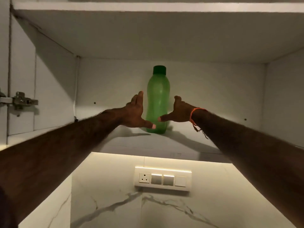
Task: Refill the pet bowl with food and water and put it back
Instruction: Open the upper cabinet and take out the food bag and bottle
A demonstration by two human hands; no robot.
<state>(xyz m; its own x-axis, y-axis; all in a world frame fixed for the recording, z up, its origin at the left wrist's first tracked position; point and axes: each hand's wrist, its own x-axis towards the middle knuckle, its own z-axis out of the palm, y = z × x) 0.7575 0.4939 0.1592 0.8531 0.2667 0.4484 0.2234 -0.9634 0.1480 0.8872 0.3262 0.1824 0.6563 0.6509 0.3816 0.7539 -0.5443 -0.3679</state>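
Cabinet shelf point(189, 142), bottle point(158, 99) between open hands

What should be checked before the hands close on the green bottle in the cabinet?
1. Green bottle upright on the shelf: ok.
2. Cap on: ok; tightness: cannot tell.
3. Left hand and right hand open, one on each side of the bottle: ok.
4. Firm contact made: cannot tell.
5. Nothing else on the shelf near the bottle: ok.
6. Water level: cannot tell.
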